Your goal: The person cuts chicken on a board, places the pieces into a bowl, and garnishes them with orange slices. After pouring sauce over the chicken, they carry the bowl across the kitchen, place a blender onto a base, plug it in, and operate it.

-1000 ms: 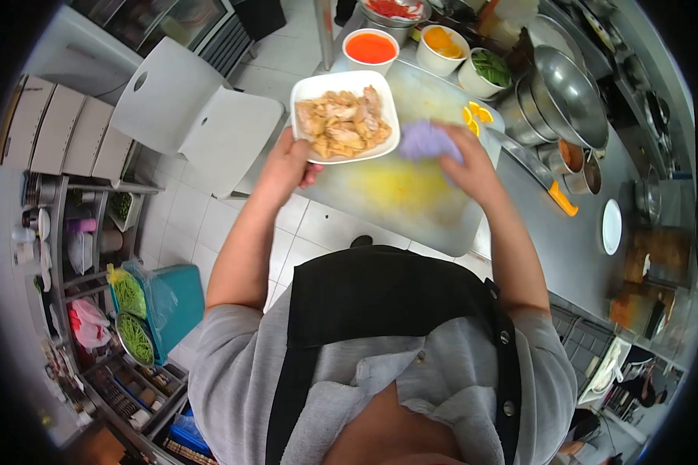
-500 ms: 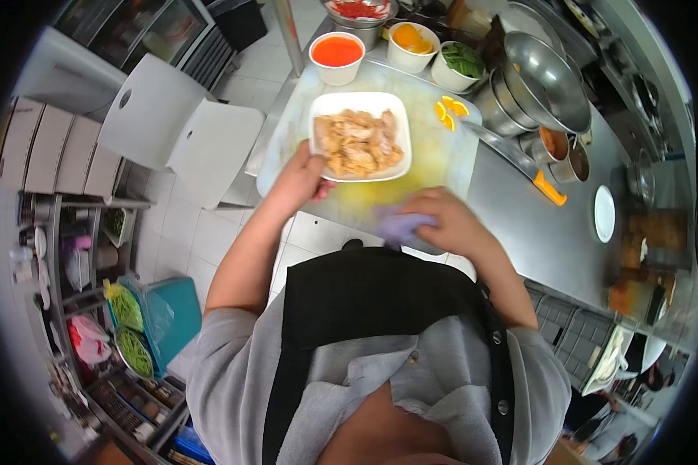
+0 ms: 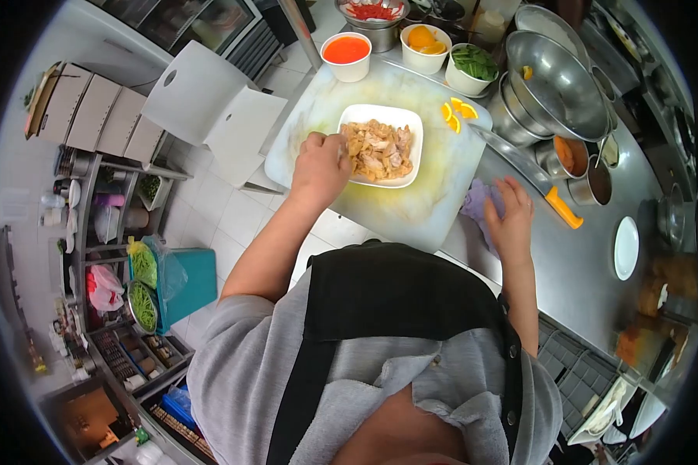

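A white square dish (image 3: 416,155) of cooked meat pieces (image 3: 378,147) rests on the cutting board (image 3: 434,198). At the dish's left edge, my left hand (image 3: 323,161) has its fingers curled together over the rim and the meat; the fingertips are partly hidden. To the right of the board, my right hand (image 3: 512,217) is spread beside a purple cloth (image 3: 477,203), which lies on the metal counter. Orange slices (image 3: 454,115) sit at the board's upper right, close to a yellow-handled knife (image 3: 562,206).
White tubs of red sauce (image 3: 346,51), peach-like fruit (image 3: 425,48) and green leaves (image 3: 473,68) line the far side. Metal bowls (image 3: 558,85) and small pots stand at the right, above a white plate (image 3: 627,248). A white chair (image 3: 244,128) is at the left.
The dish is now down on the board, and my left hand has shifted onto its left edge. My right hand has moved right and opened from the purple cloth, which now lies on the counter.
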Demonstrator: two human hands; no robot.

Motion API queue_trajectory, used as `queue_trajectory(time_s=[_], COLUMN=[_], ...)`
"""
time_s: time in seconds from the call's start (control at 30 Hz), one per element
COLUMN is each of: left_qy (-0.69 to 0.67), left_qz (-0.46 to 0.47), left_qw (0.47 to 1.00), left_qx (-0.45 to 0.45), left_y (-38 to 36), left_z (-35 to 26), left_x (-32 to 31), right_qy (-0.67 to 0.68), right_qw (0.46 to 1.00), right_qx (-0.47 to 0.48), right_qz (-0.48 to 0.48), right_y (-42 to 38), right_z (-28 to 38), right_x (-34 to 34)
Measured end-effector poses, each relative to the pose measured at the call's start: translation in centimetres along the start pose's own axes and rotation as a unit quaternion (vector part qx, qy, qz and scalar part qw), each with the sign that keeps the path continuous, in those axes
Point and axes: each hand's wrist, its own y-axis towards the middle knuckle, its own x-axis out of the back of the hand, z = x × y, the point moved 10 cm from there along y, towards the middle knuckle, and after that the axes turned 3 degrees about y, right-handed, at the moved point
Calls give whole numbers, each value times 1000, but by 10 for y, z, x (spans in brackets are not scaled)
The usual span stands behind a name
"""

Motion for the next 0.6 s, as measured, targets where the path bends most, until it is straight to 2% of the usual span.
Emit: queue_trajectory(time_s=[0.1, 0.3, 0.4, 0.5, 0.6], left_qy=[27, 12, -176, -195, 33], left_qz=[-67, -117, -124, -174, -131], left_qw=[997, 992, 976, 965, 990], left_qx=[-20, -43, -4, -19, -41], left_y=[-10, -5, 13, 21, 36], left_z=[-21, -30, -4, 3, 4], left_x=[2, -4, -13, 0, 11], right_qy=[31, 73, 72, 65, 51], right_qw=[999, 994, 994, 995, 996], right_qx=[40, 72, 75, 71, 65], right_qz=[15, 26, 36, 31, 22], right_y=[8, 7, 4, 5, 3], right_z=[10, 22, 30, 41, 53], right_x=[2, -9, -11, -4, 0])
